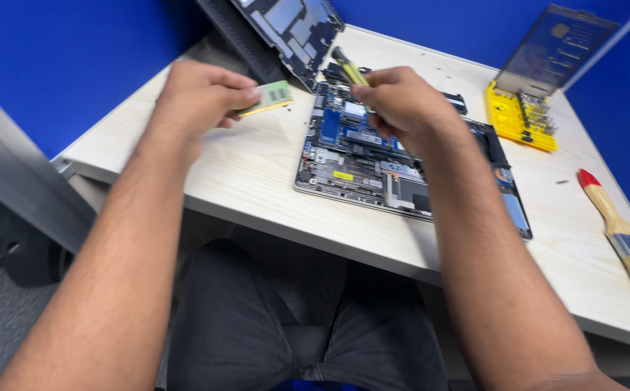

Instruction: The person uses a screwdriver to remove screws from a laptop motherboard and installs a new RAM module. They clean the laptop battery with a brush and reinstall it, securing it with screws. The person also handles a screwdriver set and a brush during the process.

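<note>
The green memory module (268, 98) sits pinched by its end in the left hand (199, 98), above the table (242, 166) beside the opened laptop (394, 156). The right hand (402, 101) is clamped on a yellow-handled screwdriver (349, 69) over the board; gripping the module's edges, clear of its contacts, looks wisest.

Bare forearms, no sleeves, dark grey trousers, bare grips without gloves

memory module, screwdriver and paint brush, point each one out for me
memory module (275, 95), head view, on the green board just past the left hand's fingertips
screwdriver (349, 70), head view, on the yellow and black handle above the right hand
paint brush (623, 230), head view, on the wooden handle near the ferrule
</note>
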